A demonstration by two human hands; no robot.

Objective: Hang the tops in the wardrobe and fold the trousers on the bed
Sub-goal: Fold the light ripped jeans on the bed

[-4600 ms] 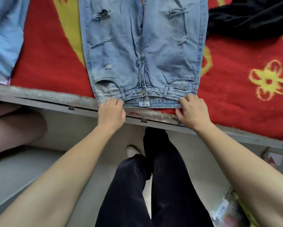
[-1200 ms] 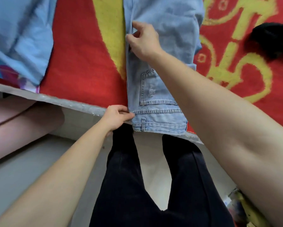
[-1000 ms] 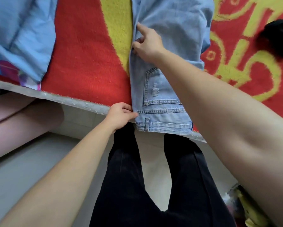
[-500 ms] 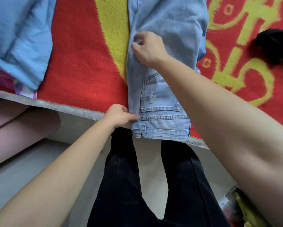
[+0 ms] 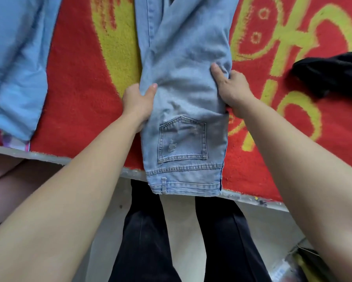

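Observation:
Light blue jeans (image 5: 183,88) lie on the bed, folded lengthwise with one leg over the other. A back pocket faces up and the waistband hangs over the bed's front edge. My left hand (image 5: 137,100) grips the jeans' left edge above the pocket, thumb on top of the denim. My right hand (image 5: 231,88) grips the right edge at about the same height, thumb on top and fingers tucked under the fabric. The legs of the jeans run out of view at the top.
The bed is covered by a red blanket (image 5: 79,82) with yellow patterns. A light blue garment (image 5: 14,64) lies at the left, a black garment (image 5: 332,74) at the right. The bed's grey edge (image 5: 48,158) runs below. My legs in dark trousers (image 5: 146,237) stand against it.
The jeans, flat and open earlier, are now folded lengthwise. My left hand left the waistband and moved up the left edge. My right hand crossed from the left edge to the right edge.

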